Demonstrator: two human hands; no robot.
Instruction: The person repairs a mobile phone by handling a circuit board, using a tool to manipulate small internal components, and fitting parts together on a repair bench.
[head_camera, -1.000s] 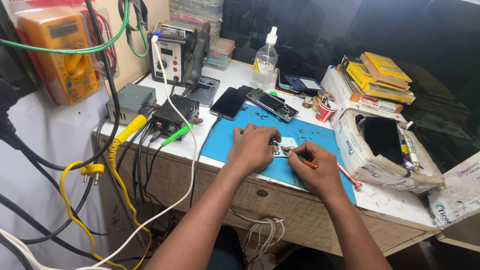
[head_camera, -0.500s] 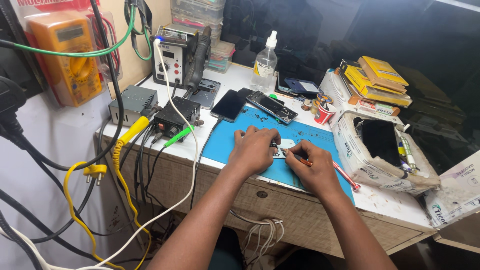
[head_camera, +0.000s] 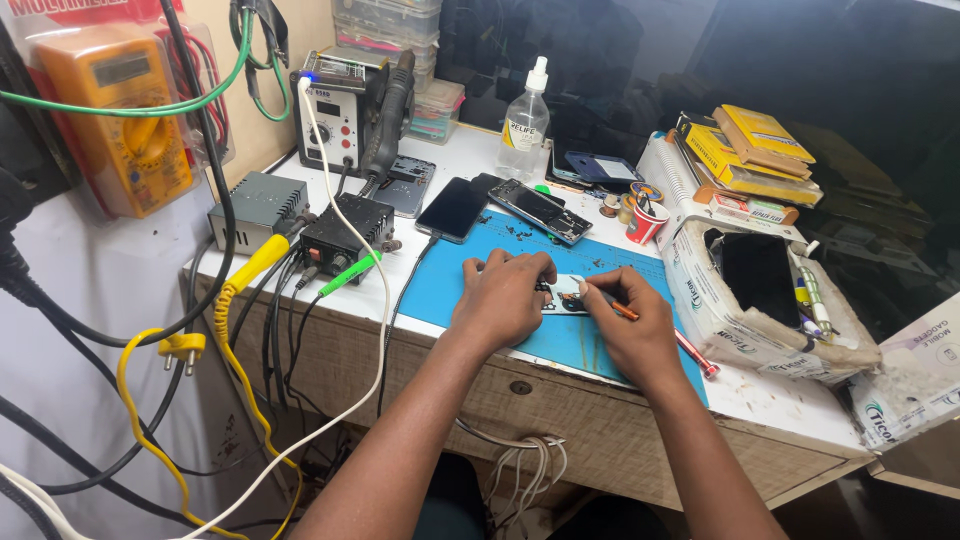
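Note:
My left hand (head_camera: 505, 298) lies palm down on a small pale device (head_camera: 566, 294) that rests on the blue work mat (head_camera: 450, 285), pinning its left end. My right hand (head_camera: 630, 320) grips a thin orange-and-red screwdriver (head_camera: 690, 350), with its tip set on the device's right part. Most of the device is hidden under my fingers.
Two dark phones (head_camera: 452, 208) (head_camera: 540, 210) lie at the mat's far edge beside a clear spray bottle (head_camera: 525, 118) and a small red cup (head_camera: 645, 222). A soldering station (head_camera: 340, 120), power boxes and hanging cables crowd the left. A torn white box (head_camera: 760, 300) and yellow packs (head_camera: 750, 150) sit right.
Both hands stay on the device with only small shifts. The view has drifted slightly.

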